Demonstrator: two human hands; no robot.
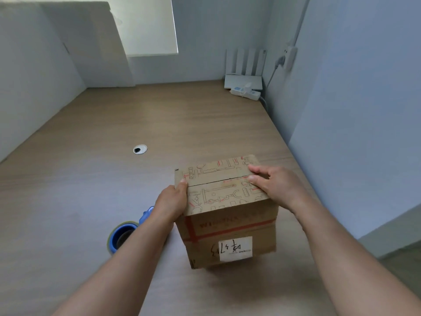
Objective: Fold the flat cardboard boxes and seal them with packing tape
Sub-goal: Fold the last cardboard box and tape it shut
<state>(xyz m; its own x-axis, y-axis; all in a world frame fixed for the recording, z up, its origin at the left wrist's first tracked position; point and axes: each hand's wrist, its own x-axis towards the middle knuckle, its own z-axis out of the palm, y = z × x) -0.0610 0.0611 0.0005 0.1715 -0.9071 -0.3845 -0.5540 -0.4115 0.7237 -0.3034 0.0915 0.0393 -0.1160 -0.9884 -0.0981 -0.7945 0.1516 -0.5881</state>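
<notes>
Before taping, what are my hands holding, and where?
Brown printed cardboard box: left hand grips its top left edge, thumb on top; right hand presses flat on the closed flaps' right end.

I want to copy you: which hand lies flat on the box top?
The right hand, fingers flat on the box top; the left hand grips its left edge.

A light brown wood-grain bench [159, 124] fills the view, with a round silver cable grommet [140, 149] set in its surface left of centre. In the far right corner a flat white router with four upright antennas [245, 75] stands against the wall, a white power strip [247, 92] just in front of it. A large white board [95, 46] leans in the far left corner.
</notes>
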